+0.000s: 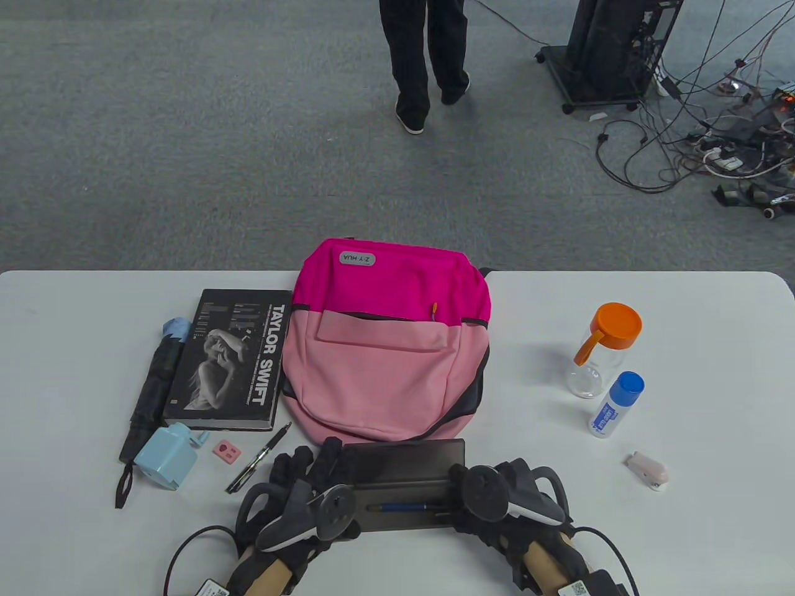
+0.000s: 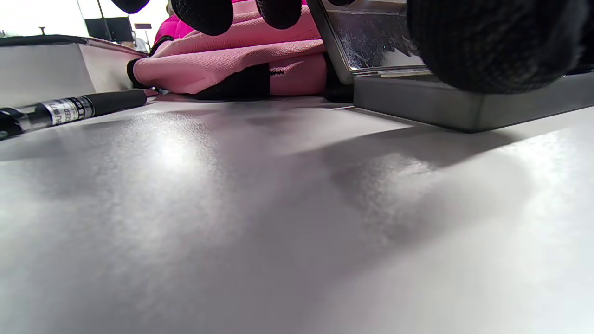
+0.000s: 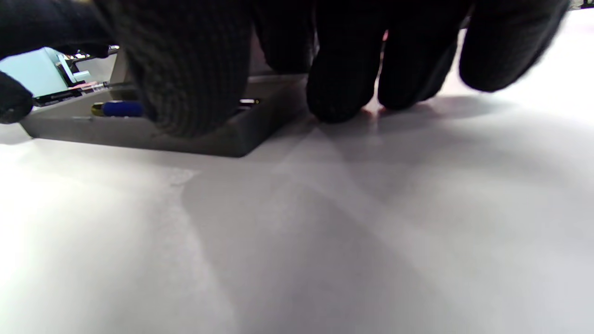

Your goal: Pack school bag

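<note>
We find both hands, left hand (image 1: 304, 496) and right hand (image 1: 503, 496), gripping the open pencil case (image 1: 404, 490) at the bench's near edge; closing it comes next, we judge.

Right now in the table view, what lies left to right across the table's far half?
Folded dark umbrella → black Taylor Swift book → pink fabric backpack → clear orange-lidded bottle → white blue-capped glue bottle.

Backpack (image 1: 388, 347) lies mid-desk (image 1: 683, 534). Book (image 1: 230, 360) just left of it, umbrella (image 1: 152, 388) left of the book. Open case (image 1: 404, 487) directly before the backpack. Bottle (image 1: 599, 351) and glue stick (image 1: 615, 403) well right
</note>
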A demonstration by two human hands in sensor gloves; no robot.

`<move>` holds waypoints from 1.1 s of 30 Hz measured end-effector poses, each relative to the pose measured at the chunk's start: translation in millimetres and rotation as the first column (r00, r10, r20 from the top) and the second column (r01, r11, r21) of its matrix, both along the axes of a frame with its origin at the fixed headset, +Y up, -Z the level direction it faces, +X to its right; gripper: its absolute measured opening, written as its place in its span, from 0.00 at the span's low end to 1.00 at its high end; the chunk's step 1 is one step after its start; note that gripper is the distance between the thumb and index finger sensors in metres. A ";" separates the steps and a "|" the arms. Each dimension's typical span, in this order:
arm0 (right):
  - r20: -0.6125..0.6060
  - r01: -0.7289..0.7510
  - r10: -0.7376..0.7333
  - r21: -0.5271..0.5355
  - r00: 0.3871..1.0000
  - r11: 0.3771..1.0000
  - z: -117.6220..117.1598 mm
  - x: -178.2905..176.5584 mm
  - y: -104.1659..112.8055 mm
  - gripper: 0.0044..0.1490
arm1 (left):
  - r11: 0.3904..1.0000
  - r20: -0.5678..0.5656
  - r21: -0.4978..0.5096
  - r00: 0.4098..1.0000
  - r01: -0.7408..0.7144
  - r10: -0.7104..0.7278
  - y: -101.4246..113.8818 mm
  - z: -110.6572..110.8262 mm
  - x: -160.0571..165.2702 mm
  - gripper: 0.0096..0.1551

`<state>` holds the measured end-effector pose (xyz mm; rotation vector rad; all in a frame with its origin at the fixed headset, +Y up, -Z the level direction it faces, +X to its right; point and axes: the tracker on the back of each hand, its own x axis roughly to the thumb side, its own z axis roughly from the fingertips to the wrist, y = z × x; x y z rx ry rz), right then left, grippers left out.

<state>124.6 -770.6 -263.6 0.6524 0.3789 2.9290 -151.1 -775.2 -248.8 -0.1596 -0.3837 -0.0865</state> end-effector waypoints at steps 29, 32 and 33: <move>-0.007 0.000 0.000 0.009 1.000 1.000 1.6 0.4 0.0 0.51 | 0.908 -0.420 -0.033 0.819 0.418 -0.392 19.0 -25.5 -66.7 0.39; -0.007 -0.001 0.001 0.011 1.000 1.000 1.7 0.3 0.1 0.51 | 0.899 -0.416 -0.046 0.810 0.435 -0.413 12.6 -26.3 -67.0 0.39; -0.006 0.000 0.000 0.010 1.000 1.000 1.8 0.4 0.1 0.51 | 0.900 -0.415 -0.054 0.810 0.433 -0.414 10.1 -26.2 -67.1 0.40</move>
